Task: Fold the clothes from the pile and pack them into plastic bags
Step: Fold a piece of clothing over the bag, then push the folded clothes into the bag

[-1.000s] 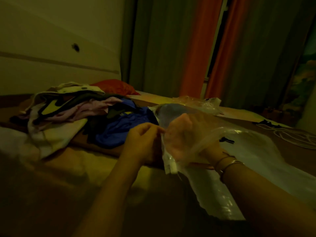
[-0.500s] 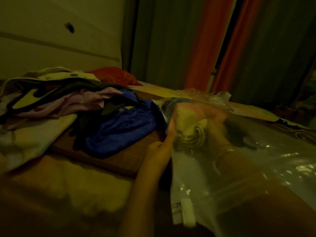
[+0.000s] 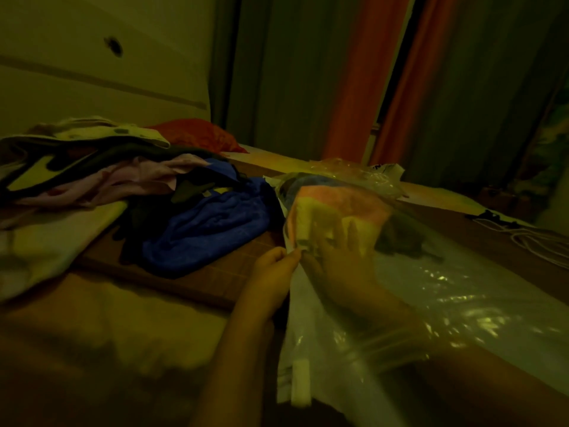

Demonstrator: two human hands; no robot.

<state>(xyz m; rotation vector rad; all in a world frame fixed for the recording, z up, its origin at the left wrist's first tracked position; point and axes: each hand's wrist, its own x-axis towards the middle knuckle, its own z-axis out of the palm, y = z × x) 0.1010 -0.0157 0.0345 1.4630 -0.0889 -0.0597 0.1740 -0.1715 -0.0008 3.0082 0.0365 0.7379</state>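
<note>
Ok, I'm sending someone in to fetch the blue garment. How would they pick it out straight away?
Start at the pile of clothes on the left of the bed. The blue garment lies crumpled at the pile's near right edge, just left of the clear plastic bag. It is the only deep blue, fuzzy-looking piece; its neighbours are pink, cream and dark.

I see my left hand [image 3: 271, 272] pinching the near-left edge of a large clear plastic bag [image 3: 462, 291] that lies at the right. My right hand [image 3: 341, 260] is inside it, fingers spread against a folded pink-and-yellow garment [image 3: 335, 208]. At far left lies a loose pile of clothes [image 3: 101, 177], a blue fleece garment [image 3: 212, 229] nearest the bag.
</note>
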